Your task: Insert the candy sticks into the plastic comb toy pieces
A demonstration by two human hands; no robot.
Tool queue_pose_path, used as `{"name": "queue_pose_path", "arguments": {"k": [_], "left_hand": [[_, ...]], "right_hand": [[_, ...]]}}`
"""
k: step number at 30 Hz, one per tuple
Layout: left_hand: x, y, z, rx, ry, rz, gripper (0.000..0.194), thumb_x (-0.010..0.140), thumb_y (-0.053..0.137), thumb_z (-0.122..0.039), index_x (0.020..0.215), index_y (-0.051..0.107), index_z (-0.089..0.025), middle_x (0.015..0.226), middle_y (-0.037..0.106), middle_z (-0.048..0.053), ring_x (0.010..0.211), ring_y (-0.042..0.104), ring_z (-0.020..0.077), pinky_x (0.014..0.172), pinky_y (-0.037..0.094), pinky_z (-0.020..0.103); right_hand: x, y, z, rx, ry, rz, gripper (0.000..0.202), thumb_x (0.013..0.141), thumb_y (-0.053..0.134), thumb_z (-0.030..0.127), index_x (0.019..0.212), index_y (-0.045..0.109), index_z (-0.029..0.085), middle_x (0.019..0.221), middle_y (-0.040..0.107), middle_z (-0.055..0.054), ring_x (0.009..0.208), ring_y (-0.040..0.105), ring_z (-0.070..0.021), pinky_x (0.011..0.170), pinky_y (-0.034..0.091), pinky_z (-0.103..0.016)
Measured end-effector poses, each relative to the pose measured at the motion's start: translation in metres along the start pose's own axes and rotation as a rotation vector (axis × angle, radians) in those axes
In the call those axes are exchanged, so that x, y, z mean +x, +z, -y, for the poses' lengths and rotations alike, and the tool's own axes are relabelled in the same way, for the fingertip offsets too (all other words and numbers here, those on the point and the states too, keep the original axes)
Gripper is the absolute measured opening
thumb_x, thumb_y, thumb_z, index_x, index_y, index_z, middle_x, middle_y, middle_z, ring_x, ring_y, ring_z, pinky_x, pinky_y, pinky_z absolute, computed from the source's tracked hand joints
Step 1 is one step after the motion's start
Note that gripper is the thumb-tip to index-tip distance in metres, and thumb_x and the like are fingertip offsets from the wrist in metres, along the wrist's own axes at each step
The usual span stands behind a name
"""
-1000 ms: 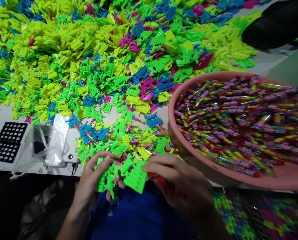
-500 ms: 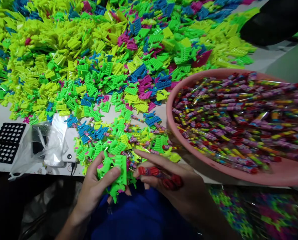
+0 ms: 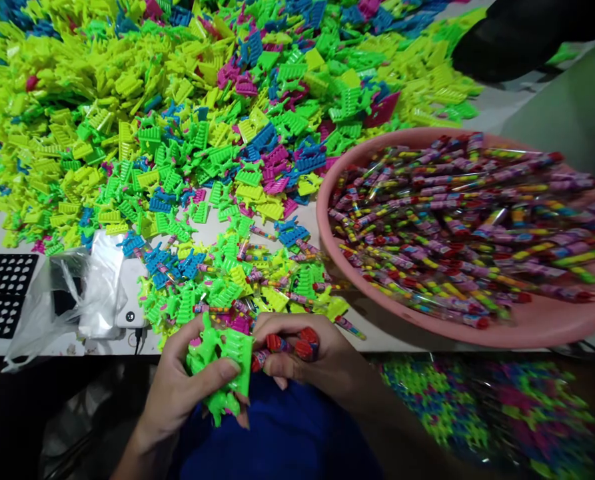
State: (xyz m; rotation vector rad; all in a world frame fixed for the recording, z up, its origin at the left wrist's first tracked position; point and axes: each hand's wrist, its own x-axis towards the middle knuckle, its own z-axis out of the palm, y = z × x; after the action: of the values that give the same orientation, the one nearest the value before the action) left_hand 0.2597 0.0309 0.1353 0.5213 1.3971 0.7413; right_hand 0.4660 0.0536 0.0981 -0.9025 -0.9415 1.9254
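My left hand (image 3: 174,383) grips bright green plastic toy pieces (image 3: 238,353), ribbed and flat with animal-like shapes, the thumb pressed on top. Close beside it, my right hand (image 3: 327,350) is closed around several candy tubes, whose red twisted ends (image 3: 306,344) poke out between the fingers. One red end is right at the edge of the green pieces; whether it goes in among them cannot be made out. Just beyond both hands lies a small pile of green and blue toys (image 3: 174,263) mixed with wrapped candy tubes (image 3: 350,327).
A large heap of yellow, green, blue and pink plastic toys (image 3: 177,133) covers the table's back. At right stands a pink basin (image 3: 327,223) of candy tubes. A white power bank-like device (image 3: 132,287), clear plastic bag (image 3: 44,307) and black perforated panel (image 3: 4,293) lie at left.
My right hand has curled its outstretched index finger in and brought the red-ended tubes nearer the green pieces. My left hand keeps its grip. The view has shifted slightly right.
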Motion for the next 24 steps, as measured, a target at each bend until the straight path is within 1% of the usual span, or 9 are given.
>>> {"name": "queue_pose_path", "arguments": {"k": [3,5,7,10,12,16,18,21,24], "left_hand": [[0.0,-0.002,0.001,0.013,-0.012,-0.015,0.073,0.062,0.109,-0.057,0.121,0.084,-0.023,0.064,0.078,0.0,0.05,0.077,0.0277,0.045,0.061,0.034],[0.001,-0.003,0.003,0.042,0.006,-0.075,0.078,0.061,0.11,-0.056,0.125,0.083,-0.022,0.063,0.075,-0.001,0.048,0.075,0.0253,0.045,0.061,0.032],[0.001,-0.005,0.006,0.071,0.052,-0.173,0.084,0.056,0.112,-0.055,0.126,0.082,-0.02,0.072,0.078,-0.001,0.048,0.072,0.0209,0.046,0.061,0.03],[0.003,-0.006,0.009,0.121,0.143,-0.282,0.082,0.051,0.114,-0.053,0.118,0.083,-0.018,0.09,0.083,0.002,0.055,0.072,0.0169,0.051,0.062,0.027],[0.004,-0.005,0.011,0.148,0.169,-0.261,0.076,0.052,0.112,-0.054,0.113,0.084,-0.019,0.091,0.084,0.003,0.058,0.073,0.0176,0.052,0.062,0.026],[0.007,-0.005,0.015,0.105,0.145,-0.148,0.066,0.065,0.106,-0.055,0.117,0.082,-0.023,0.067,0.074,-0.002,0.046,0.066,0.0195,0.048,0.061,0.032],[0.007,-0.006,0.016,0.102,0.17,-0.133,0.06,0.069,0.105,-0.052,0.116,0.081,-0.023,0.062,0.069,-0.004,0.043,0.062,0.0181,0.047,0.06,0.032],[0.004,-0.003,0.013,0.144,0.22,-0.159,0.052,0.07,0.105,-0.049,0.105,0.079,-0.022,0.065,0.071,-0.003,0.045,0.063,0.0171,0.046,0.057,0.028],[0.0,0.002,0.009,0.164,0.24,-0.215,0.047,0.069,0.105,-0.049,0.096,0.077,-0.022,0.069,0.074,-0.002,0.048,0.068,0.0179,0.047,0.057,0.026]], "right_hand": [[0.001,0.0,-0.002,0.064,0.082,0.023,0.041,0.081,0.103,0.053,0.09,0.086,0.017,0.085,0.072,0.0,0.056,0.055,-0.0069,0.051,0.041,-0.021],[0.001,0.001,0.0,0.044,0.113,0.009,0.04,0.081,0.103,0.052,0.089,0.086,0.017,0.08,0.07,0.001,0.055,0.052,-0.0063,0.049,0.037,-0.02],[0.001,0.003,0.002,0.022,0.114,0.008,0.04,0.082,0.102,0.053,0.087,0.086,0.017,0.073,0.066,0.003,0.054,0.048,-0.006,0.048,0.033,-0.02],[0.002,0.004,0.003,0.007,0.032,0.0,0.037,0.087,0.099,0.052,0.083,0.085,0.017,0.072,0.066,0.003,0.054,0.045,-0.0063,0.047,0.03,-0.02],[0.003,0.003,0.0,0.012,-0.012,-0.004,0.037,0.089,0.098,0.052,0.083,0.086,0.017,0.076,0.068,0.001,0.056,0.047,-0.0068,0.046,0.028,-0.021],[0.004,0.004,-0.009,0.079,0.038,-0.012,0.046,0.086,0.097,0.061,0.085,0.086,0.017,0.075,0.066,0.002,0.049,0.042,-0.0055,0.042,0.027,-0.022],[0.004,0.008,-0.01,0.083,0.031,-0.029,0.045,0.087,0.096,0.061,0.084,0.085,0.017,0.076,0.067,0.001,0.047,0.041,-0.0049,0.042,0.026,-0.023],[0.001,0.016,-0.006,-0.04,-0.092,-0.105,0.029,0.095,0.091,0.046,0.083,0.084,0.02,0.081,0.075,-0.002,0.06,0.061,-0.0117,0.049,0.039,-0.024],[-0.002,0.022,-0.001,-0.223,-0.218,-0.188,0.018,0.099,0.082,0.029,0.083,0.084,0.022,0.08,0.079,-0.002,0.076,0.074,-0.0177,0.067,0.055,-0.028]]}}
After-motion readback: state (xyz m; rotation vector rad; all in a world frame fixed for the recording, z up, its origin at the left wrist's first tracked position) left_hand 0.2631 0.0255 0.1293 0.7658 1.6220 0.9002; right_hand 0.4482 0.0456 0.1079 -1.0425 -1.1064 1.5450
